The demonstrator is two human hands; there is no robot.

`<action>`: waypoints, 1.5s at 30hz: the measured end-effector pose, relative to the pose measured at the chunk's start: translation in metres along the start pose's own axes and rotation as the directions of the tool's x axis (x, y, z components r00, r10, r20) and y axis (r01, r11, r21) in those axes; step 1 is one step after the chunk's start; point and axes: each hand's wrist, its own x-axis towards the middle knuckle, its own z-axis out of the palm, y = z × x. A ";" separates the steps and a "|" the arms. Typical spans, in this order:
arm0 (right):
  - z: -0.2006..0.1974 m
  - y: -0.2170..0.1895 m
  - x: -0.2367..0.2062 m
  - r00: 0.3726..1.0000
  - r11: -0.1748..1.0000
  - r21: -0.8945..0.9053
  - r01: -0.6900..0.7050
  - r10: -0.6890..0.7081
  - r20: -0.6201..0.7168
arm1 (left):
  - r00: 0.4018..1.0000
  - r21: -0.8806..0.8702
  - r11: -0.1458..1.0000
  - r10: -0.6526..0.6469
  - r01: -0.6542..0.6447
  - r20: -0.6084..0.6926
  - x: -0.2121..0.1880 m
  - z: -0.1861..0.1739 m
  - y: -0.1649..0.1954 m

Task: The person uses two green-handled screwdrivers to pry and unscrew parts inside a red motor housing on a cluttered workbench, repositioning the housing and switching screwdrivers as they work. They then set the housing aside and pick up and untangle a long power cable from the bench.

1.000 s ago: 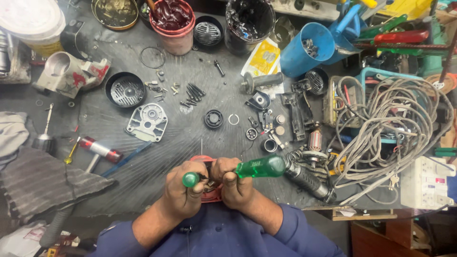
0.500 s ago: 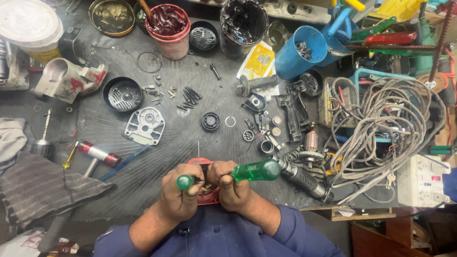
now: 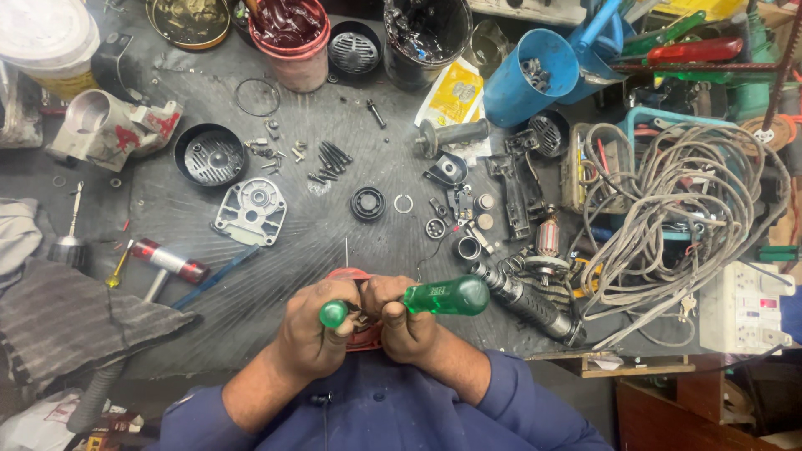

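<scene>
A: Nearest the camera, blue sleeves. Left hand (image 3: pixel 313 334) and right hand (image 3: pixel 409 326) pressed together at the desk's (image 3: pixel 334 225) near edge, both closed around a red part (image 3: pixel 361 338) between them.

B: Tools in them?

A: Right hand grips a large green-handled screwdriver (image 3: pixel 447 296); its long axis runs left to right, handle jutting right past the knuckles, shaft pointing inward to the red part. Left hand holds a smaller green knob (image 3: pixel 332 313), probably a second driver; its shaft is hidden by fingers. The red part lies directly under both hands, mostly covered, equally near to each.

B: Beyond that?

A: Just right, a black ribbed grip (image 3: pixel 526 301) and a copper-wound armature (image 3: pixel 547 238). Left, a red-and-silver cylinder (image 3: pixel 170 260) and grey striped cloth (image 3: pixel 67 317). Mid-desk: grey gear cover (image 3: pixel 251 209), black bearing (image 3: pixel 368 203), loose screws (image 3: pixel 326 159), black round housing (image 3: pixel 209 156).

B: Packages, labels?

A: Yellow rectangular sachet (image 3: pixel 455 92) at far centre, lying flat. Blue cup (image 3: pixel 526 75) tipped beside it, holding hardware. Red tub (image 3: pixel 291 38) and white lidded bucket (image 3: pixel 46 33) at the far edge. White power strip (image 3: pixel 743 305) at right, below the grey cable tangle (image 3: pixel 685 200).
</scene>
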 end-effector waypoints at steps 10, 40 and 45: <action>-0.005 -0.010 0.005 0.987 0.984 -0.093 -0.150 0.155 0.042 | 0.999 0.016 0.999 -0.035 0.034 0.018 -0.001 0.000 0.001; -0.001 -0.003 0.005 0.998 0.994 -0.095 -0.054 0.057 0.030 | 0.999 0.061 0.998 -0.010 0.012 -0.042 -0.008 0.000 0.000; 0.001 0.005 -0.001 1.000 0.999 -0.042 0.006 -0.007 -0.025 | 0.999 0.039 0.999 -0.011 0.013 -0.044 -0.006 0.002 0.000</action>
